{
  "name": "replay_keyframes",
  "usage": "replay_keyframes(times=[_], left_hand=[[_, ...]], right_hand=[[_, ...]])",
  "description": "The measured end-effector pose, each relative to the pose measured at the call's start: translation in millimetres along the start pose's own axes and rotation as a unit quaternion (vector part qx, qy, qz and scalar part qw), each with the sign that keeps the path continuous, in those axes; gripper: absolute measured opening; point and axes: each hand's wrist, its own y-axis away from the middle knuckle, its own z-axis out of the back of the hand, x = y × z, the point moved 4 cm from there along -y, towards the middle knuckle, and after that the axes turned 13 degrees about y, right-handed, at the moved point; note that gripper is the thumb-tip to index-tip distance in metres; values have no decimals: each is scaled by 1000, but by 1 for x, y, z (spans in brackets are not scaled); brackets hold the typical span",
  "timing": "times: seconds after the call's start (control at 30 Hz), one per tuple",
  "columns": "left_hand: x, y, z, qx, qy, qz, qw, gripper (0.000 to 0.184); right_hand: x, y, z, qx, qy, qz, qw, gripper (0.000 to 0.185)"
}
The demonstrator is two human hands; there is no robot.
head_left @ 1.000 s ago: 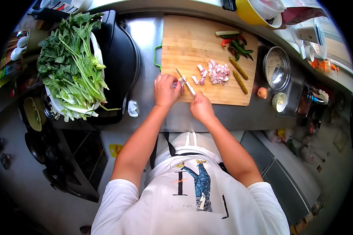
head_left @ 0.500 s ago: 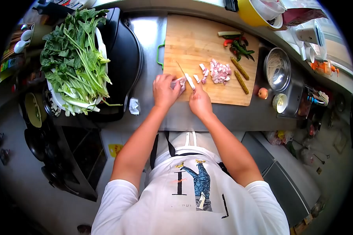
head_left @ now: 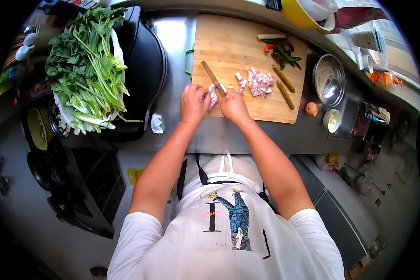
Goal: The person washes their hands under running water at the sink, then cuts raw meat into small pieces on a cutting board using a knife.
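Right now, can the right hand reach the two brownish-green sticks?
Likely yes: toward the sticks, the near cutting board looks bare, diced meat lying farther back. But the right hand grips the knife.

The knife [head_left: 210, 73] and right hand [head_left: 234, 105] have shifted forward and left.

A kitchen: cutting board [head_left: 238, 46], 1 steel bowl [head_left: 330, 92], leafy greens [head_left: 86, 70] on a counter [head_left: 172, 135].

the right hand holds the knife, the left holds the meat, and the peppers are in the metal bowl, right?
The peppers are not in the metal bowl: the head view shows them on the wooden board. The right hand holds the knife and the left hand the meat.
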Motion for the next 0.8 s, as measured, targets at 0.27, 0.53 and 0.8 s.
replay_keyframes(times=[0.27, 0.53, 0.8], left_hand=[[-1, -6, -2, 20, 2, 26, 999, 6], [-3, -6, 0, 8, 3, 12, 1000, 12], [-4, -3, 1, 0, 19, -1, 1000, 11]], right_hand=[[-18, 19, 15, -11, -15, -61, 998, 23], [-7, 27, 5, 49, 18, -36, 998, 19], [5, -8, 12, -55, -6, 19, 998, 20]])
